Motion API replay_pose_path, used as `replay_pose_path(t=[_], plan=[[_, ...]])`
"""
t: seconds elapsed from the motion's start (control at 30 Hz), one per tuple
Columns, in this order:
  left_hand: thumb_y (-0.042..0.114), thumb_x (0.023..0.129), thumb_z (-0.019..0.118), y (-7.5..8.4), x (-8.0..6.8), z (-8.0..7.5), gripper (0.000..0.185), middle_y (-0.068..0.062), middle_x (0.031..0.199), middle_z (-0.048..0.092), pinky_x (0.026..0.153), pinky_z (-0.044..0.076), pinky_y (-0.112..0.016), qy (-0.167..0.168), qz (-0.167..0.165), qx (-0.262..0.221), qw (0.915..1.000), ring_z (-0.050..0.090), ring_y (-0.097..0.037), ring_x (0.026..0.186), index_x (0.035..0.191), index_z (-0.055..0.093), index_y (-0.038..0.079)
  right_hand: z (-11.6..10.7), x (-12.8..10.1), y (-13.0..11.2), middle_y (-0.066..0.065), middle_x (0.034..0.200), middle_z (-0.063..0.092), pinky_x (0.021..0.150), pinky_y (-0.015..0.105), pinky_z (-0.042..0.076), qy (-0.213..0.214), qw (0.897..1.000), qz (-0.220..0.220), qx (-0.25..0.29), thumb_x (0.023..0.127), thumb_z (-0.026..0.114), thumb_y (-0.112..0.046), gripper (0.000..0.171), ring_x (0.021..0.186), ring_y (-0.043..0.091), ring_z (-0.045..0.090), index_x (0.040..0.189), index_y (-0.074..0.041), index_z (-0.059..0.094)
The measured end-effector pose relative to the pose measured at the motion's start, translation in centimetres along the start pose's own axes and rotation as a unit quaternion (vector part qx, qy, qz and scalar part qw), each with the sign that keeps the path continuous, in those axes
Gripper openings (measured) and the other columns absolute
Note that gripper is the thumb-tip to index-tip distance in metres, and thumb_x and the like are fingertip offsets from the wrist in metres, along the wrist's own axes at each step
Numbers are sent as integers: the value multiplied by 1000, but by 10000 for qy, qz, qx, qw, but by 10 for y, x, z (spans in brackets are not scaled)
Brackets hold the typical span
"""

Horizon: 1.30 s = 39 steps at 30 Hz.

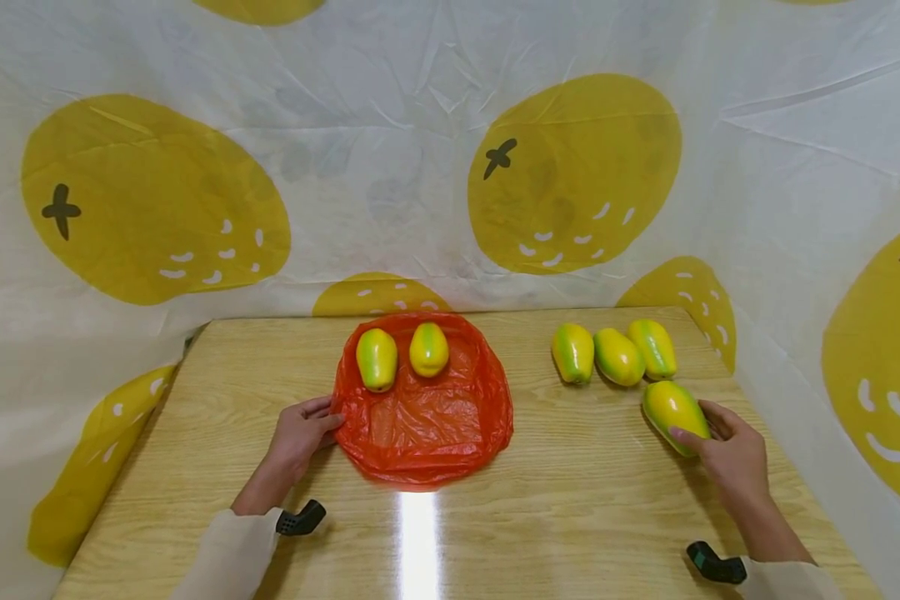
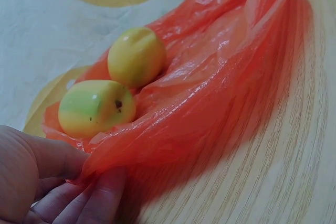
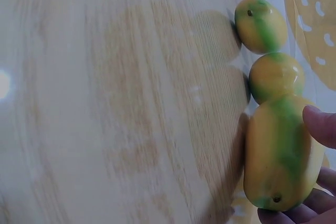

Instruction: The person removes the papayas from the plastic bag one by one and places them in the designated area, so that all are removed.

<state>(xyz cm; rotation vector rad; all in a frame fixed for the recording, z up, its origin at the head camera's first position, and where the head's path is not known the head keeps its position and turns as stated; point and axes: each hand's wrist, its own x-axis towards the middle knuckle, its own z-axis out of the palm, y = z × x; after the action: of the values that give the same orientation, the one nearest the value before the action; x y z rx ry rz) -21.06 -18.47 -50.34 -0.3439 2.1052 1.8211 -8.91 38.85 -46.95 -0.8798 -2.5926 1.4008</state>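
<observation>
A red plastic bag (image 1: 427, 417) lies spread on the table with its rim opened wide. Two yellow-green papayas (image 1: 377, 360) sit inside it, near its back left. My left hand (image 1: 298, 435) pinches the bag's left rim between thumb and fingers, which the left wrist view also shows. On the right, my right hand (image 1: 731, 450) grips another papaya (image 1: 673, 415), thumb on the near side and fingers round the far side. Behind it three more papayas (image 1: 619, 357) lie close together. In the right wrist view the gripped papaya (image 3: 281, 153) hides part of those behind.
The wooden table (image 1: 570, 517) carries everything. A white cloth (image 1: 390, 167) printed with large yellow fruit hangs behind the table and along its sides. Bright light reflects off the tabletop in front of the bag.
</observation>
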Motion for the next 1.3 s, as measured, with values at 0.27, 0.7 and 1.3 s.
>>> replay_pose_path(t=[0.27,0.7,1.3], plan=[[5,102,64,-2,2,-1,50,-27,149,57,82,64,-24,-4,24,-30,10000,73,-9,98,150,52,-3,-2,-4,-3,23,169,28,121,13,32,182,9992,-348,-60,98,73,-36,85,157,42,28,164,-5,28],[5,102,64,-3,2,-2,51,-27,150,57,84,64,-27,-45,69,-24,10000,73,-12,101,151,51,-2,-1,-11,-27,21,167,36,124,16,29,667,9943,-822,-132,99,71,-35,77,156,36,32,162,-8,36],[3,101,64,-2,1,0,50,-27,148,59,80,64,-24,16,101,-199,9997,73,-8,97,149,53,-3,37,-12,-73,-41,106,57,90,0,48,175,9801,-1744,934,91,80,-9,60,103,-23,54,143,9,55]])
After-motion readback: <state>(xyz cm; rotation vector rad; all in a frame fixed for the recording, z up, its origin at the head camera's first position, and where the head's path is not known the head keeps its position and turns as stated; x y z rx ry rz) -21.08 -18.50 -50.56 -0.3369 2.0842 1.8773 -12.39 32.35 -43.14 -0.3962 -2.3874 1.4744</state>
